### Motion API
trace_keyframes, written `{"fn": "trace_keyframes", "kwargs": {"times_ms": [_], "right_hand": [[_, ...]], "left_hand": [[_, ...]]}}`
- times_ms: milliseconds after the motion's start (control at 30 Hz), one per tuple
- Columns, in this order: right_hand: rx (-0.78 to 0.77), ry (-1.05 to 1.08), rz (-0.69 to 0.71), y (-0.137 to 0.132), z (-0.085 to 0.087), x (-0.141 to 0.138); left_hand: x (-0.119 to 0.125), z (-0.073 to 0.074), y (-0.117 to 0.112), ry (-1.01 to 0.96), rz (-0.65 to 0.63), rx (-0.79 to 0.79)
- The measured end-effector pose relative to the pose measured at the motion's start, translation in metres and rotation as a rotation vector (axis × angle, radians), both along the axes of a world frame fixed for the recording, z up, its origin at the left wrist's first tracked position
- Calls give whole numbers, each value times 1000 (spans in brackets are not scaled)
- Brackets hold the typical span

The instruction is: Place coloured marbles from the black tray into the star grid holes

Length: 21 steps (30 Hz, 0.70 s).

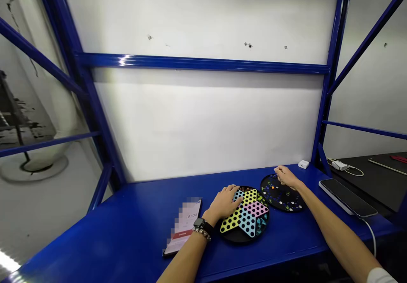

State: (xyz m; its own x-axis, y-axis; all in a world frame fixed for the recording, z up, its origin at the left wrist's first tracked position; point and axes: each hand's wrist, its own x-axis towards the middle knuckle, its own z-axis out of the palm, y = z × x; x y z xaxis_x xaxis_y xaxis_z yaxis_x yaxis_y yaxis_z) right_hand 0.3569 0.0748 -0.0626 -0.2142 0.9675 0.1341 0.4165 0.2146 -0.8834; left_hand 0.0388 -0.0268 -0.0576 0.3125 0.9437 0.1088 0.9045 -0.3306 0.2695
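Note:
A round black Chinese checkers board lies on the blue shelf, with a star of yellow, pink and blue fields full of holes. My left hand rests flat on the star's left side, fingers stretched out, hiding part of it. Small coloured pieces fill the pockets around the star. To the right is a round black tray holding scattered small pieces, among them blue, white, green and one orange. Over its far edge, my right hand has its fingertips pinched together; anything between them is too small to make out.
A phone showing a timer lies left of the board. At the right are a white-edged black device with a cable and a small white box. Blue metal posts and a crossbar frame the shelf before a white wall.

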Motion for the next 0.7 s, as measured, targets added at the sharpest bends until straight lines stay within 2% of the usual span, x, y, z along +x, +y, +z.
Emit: {"fn": "trace_keyframes", "kwargs": {"times_ms": [67,167,200,300,467,700], "right_hand": [[12,-2,109,-21,15,-26],[197,-163,295,-61,36,-74],[257,-217,354,-74,41,-88],[289,-413,505,-112,48,-120],[373,-675,578,-153,41,-135],[610,-919,563,-174,34,-146]], "left_hand": [[1,2,-1,-9,2,9],[2,7,-3,-52,33,22],[2,9,-3,-79,55,35],[0,15,-4,-160,150,105],[-3,19,-1,-220,232,179],[-2,16,0,-187,228,163]]}}
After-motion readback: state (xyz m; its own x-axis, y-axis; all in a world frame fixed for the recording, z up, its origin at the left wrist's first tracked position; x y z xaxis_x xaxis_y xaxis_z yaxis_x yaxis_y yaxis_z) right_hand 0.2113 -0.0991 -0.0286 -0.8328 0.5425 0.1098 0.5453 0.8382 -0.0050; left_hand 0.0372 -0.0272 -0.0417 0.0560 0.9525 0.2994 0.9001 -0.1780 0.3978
